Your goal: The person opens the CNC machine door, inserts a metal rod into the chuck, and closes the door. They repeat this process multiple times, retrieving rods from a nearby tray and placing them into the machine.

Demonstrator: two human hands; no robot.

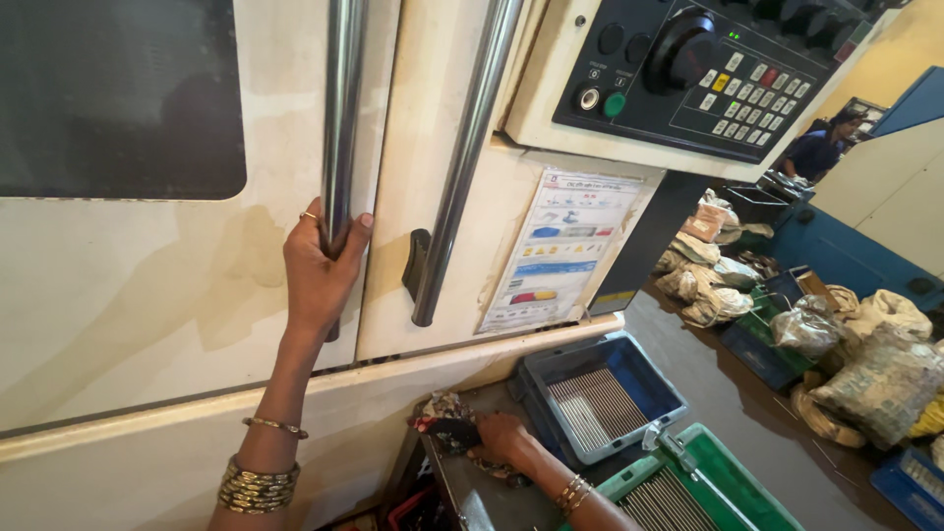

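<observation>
Left hand [320, 265] is wrapped shut round the left door handle [342, 118], a vertical steel bar on the cream machine door [128, 285]; the bar runs through the fist, thumb tip showing on its right side, fingers hidden behind it. Handle's top is cut off by the frame. Left arm reaches straight up, bangles at the wrist. A second bar handle [462, 167] stands just right, untouched. Right hand [501, 438] is low, palm down, fingers curled on a crumpled rag [442, 413] lying on a metal shelf; whether it grips it, can't tell. Blue tray [600, 393] of thin rods sits just beside, green tray [688, 487] partly cut off.
</observation>
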